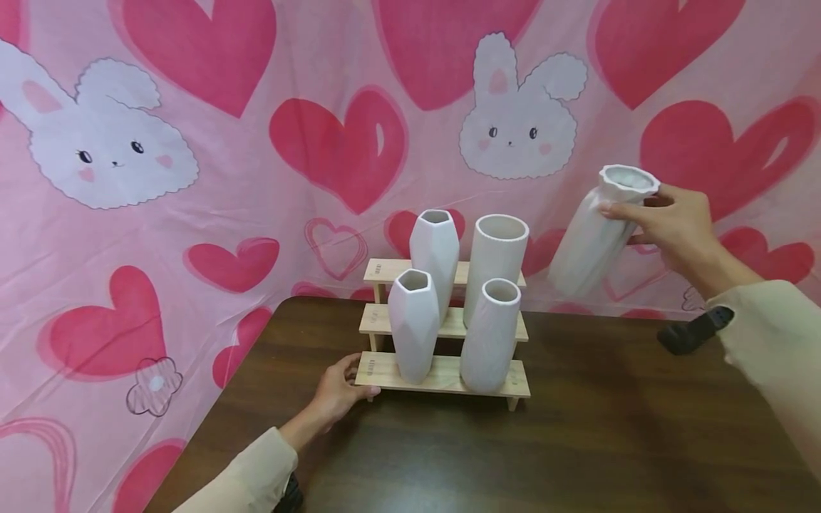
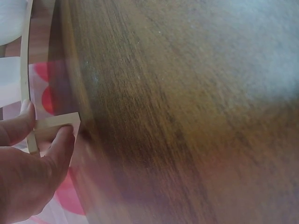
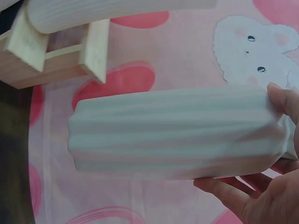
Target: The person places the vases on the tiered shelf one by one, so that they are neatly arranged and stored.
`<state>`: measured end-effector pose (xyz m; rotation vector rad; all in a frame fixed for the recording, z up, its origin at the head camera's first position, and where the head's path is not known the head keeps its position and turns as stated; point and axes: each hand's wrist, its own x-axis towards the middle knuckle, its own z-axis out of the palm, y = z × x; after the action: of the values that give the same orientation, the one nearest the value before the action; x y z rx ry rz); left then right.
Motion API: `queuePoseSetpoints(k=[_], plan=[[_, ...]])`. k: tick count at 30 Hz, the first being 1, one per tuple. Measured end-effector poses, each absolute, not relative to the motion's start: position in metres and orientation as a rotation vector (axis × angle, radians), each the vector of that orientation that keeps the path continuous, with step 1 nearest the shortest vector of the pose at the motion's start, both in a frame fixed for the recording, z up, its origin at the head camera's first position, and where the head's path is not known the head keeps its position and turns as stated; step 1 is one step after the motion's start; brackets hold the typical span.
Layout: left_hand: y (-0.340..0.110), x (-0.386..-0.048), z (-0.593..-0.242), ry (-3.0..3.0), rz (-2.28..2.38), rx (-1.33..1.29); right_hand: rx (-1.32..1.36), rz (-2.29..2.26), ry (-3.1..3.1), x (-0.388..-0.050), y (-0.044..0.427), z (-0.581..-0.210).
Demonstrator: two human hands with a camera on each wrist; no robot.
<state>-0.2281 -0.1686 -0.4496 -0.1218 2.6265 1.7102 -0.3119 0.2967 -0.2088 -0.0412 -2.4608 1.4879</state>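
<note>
My right hand [image 1: 680,221] grips a white fluted vase [image 1: 590,246] near its wavy rim, holding it tilted in the air right of a three-step wooden stand [image 1: 442,374]. In the right wrist view, the ribbed side of the vase [image 3: 173,133] fills the middle, with thumb and fingers around its neck end. My left hand [image 1: 340,392] holds the left end of the stand's lowest step. On that step stand a faceted white vase [image 1: 413,331] and a round white vase [image 1: 489,342]. Behind them, another faceted vase [image 1: 436,246] and a wider cylindrical vase [image 1: 495,263] stand on the middle step.
The stand rests on a dark brown wooden table [image 1: 449,456], whose left and back edges show. A pink cloth [image 1: 212,178] with hearts and rabbits hangs behind the table and down its left side. The top step [image 1: 388,271] sits close to this cloth.
</note>
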Motion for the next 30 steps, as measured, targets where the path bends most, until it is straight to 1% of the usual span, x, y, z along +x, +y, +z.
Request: queuePoseSetpoints(k=[6, 18, 30], plan=[[-0.170, -0.228, -0.448, 2.616, 1.711, -0.133, -0.058, 1.560, -2.415, -0.323, 0.284, -0.193], [-0.171, -0.229, -0.448, 2.604, 1.745, -0.113, 0.023, 1.685, -2.307, -0.337, 0.246, -0.160], [-0.172, -0.230, -0.450, 2.597, 1.743, -0.100, 0.123, 1.807, -2.233, -0.348, 0.199, -0.148]])
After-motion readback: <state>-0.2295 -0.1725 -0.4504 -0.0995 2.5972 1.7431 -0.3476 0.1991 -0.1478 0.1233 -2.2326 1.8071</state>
